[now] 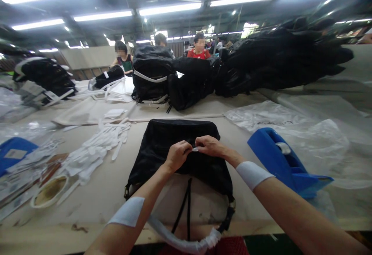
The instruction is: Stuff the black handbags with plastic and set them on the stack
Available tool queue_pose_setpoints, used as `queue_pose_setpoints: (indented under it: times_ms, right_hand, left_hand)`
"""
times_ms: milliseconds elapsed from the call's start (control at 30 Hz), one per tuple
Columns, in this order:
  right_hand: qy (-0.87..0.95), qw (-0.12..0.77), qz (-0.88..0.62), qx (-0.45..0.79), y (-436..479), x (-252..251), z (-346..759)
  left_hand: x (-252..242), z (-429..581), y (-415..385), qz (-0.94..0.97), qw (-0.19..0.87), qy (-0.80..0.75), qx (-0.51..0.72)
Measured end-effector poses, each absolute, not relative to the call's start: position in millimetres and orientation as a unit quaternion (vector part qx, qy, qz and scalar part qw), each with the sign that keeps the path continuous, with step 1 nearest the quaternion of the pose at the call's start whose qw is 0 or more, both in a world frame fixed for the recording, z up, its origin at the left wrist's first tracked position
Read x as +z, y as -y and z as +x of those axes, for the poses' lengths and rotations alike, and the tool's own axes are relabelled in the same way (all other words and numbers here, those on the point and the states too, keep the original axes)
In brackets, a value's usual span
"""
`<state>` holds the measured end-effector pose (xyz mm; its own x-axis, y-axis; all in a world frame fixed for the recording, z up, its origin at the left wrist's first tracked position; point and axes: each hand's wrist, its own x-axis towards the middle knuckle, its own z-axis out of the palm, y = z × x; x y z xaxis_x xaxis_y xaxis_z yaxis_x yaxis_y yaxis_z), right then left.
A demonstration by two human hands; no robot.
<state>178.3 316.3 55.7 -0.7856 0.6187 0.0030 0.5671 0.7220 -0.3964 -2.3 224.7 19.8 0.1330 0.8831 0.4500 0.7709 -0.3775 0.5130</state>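
Observation:
A black handbag [154, 146] lies on the table in front of me, its strap toward my body. White wrapping [174, 235] covers the middle of that strap. Above the bag my left hand [178, 154] and my right hand [207, 145] almost meet, fingers pinched. Between the fingertips shows a small white strip [195, 149], gripped from both sides; its exact kind is too small to make out. Pale patches are wrapped or stuck on both my forearms. Two thin black cords [188, 204] hang from the bag inside the strap's loop.
A blue tape dispenser [276, 158] stands at right beside clear plastic sheeting [319, 135]. At left lie many white strips [93, 150], a round dish [49, 191] and another blue object [16, 152]. Black bags [154, 69] are piled at the back, with people beyond.

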Motion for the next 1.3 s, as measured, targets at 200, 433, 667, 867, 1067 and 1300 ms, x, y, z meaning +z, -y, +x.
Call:
queue_pose_setpoints:
  times_ms: [200, 433, 667, 867, 1067, 1300]
  right_hand:
    - [0.923, 0.052, -0.279, 0.259, -327.9, 63.0, 176.7]
    - [0.943, 0.034, -0.268, 0.194, -316.8, 70.5, 170.5]
    - [0.962, 0.083, -0.257, 0.051, -307.3, 36.3, 164.0]
    - [0.956, 0.106, -0.268, 0.051, -315.2, 4.4, 180.3]
    - [0.923, 0.113, -0.354, 0.101, -282.9, 38.5, 185.2]
    - [0.978, 0.022, -0.209, 0.009, -271.2, 49.9, 147.0]
  left_hand:
    - [21.7, 7.5, -226.1, 0.838, -0.063, -0.504, 0.198]
    - [19.0, 13.4, -224.6, 0.746, -0.016, -0.607, 0.272]
    - [1.6, 28.8, -240.6, 0.683, 0.032, -0.705, 0.188]
    - [13.1, 9.8, -230.0, 0.756, 0.06, -0.626, 0.181]
    - [12.1, -55.3, -200.3, 0.707, 0.088, -0.633, 0.302]
    - [-15.5, -69.3, -196.0, 0.695, 0.074, -0.588, 0.407]
